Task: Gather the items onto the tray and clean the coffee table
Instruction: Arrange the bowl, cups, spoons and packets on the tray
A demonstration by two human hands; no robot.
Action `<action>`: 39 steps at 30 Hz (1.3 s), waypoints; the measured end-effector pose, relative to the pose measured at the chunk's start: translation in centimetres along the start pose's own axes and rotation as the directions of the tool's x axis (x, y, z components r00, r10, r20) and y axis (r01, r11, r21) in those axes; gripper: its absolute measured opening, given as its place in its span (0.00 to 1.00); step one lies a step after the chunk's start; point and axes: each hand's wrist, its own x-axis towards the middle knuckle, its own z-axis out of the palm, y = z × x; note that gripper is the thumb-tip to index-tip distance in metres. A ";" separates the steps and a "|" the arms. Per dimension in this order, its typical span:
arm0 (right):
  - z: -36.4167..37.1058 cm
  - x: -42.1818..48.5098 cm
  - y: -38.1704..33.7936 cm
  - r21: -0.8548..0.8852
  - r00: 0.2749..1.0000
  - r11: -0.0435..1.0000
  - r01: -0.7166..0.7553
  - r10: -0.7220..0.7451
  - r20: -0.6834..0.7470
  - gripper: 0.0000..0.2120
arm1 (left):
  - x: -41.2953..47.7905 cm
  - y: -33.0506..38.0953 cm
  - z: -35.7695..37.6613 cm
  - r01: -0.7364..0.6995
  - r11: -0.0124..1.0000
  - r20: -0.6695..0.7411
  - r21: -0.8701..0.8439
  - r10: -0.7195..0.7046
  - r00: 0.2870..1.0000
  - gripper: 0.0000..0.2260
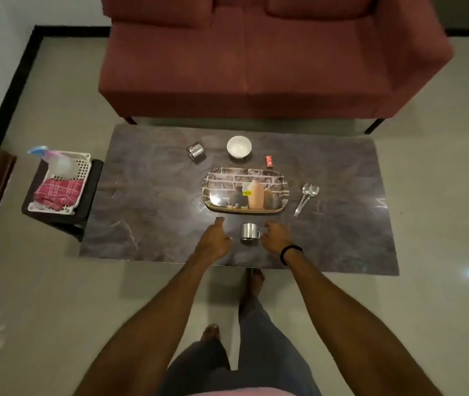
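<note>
Head view: a steel cup [250, 231] stands upright on the coffee table [147, 201], between the left hand [213, 241] and the right hand [276, 237], just beside each. Both arms reach forward over the near table edge. Both hands hold nothing, with fingers loosely spread; the left thumb points toward the tray [244, 191]. Contact between the right fingertips and the cup handle cannot be determined. A black wristband [290, 252] circles the right wrist.

The tray is a glossy rounded rectangle with a printed picture, at the table centre, just beyond the cup. Beyond it are a white round bowl [239, 147], a second steel cup [196, 151], tilted, and a small red packet [269, 162]. Metal spoons [306, 195] lie right of the tray. The tabletop is dark and marble-patterned. At left, a white perforated basket [59, 181] holds a red checked cloth [59, 191].
</note>
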 end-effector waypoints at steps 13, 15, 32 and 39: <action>7.8 12.8 5.9 -0.083 0.983 0.995 0.054 -0.038 0.179 0.37 | 11.5 -4.5 9.0 0.125 0.991 0.112 0.055 -0.130 0.985 0.34; 8.6 13.6 6.8 -0.075 0.983 0.994 0.080 -0.066 0.173 0.38 | 12.6 -4.8 10.0 0.084 0.996 0.122 0.007 -0.084 0.989 0.31; -0.4 19.1 6.7 0.083 0.983 0.997 0.005 0.010 -0.183 0.26 | 15.5 -3.1 8.3 0.060 0.980 -0.035 -0.192 -0.068 0.997 0.29; -2.6 24.5 7.3 0.089 0.978 0.984 -0.156 0.166 -0.124 0.30 | 18.0 -4.0 6.9 -0.019 1.000 -0.172 0.024 0.023 0.985 0.29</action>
